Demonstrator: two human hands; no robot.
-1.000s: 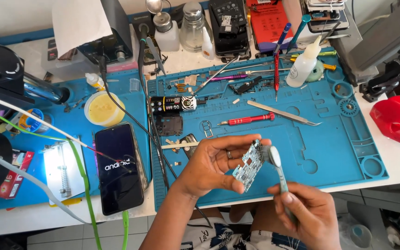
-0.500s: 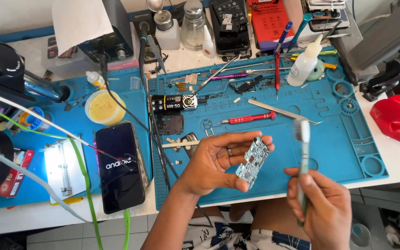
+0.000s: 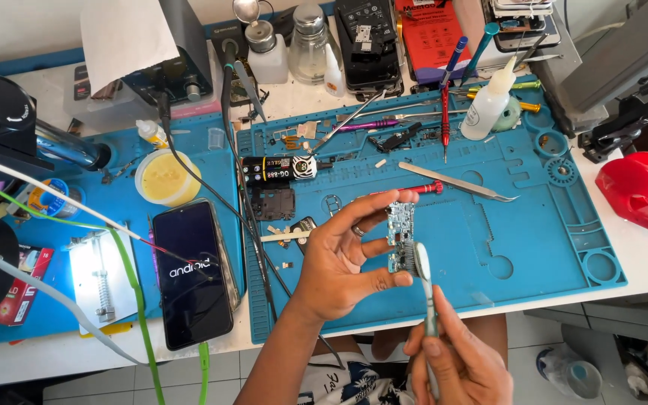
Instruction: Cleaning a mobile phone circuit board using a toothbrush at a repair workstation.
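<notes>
Centrally, left hand (image 3: 339, 259) pinching circuit board (image 3: 400, 225), right hand's (image 3: 459, 364) grip around toothbrush (image 3: 423, 271).

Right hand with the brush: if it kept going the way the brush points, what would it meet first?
The right hand holds a brush whose bristles already look to touch the circuit board held in the left hand; depth is unclear, so contact is likely, not certain.

lit black phone screen (image 3: 193, 274) left of the hands, yellow-and-black labelled glue tube (image 3: 279, 168), red package (image 3: 430, 36) top
</notes>
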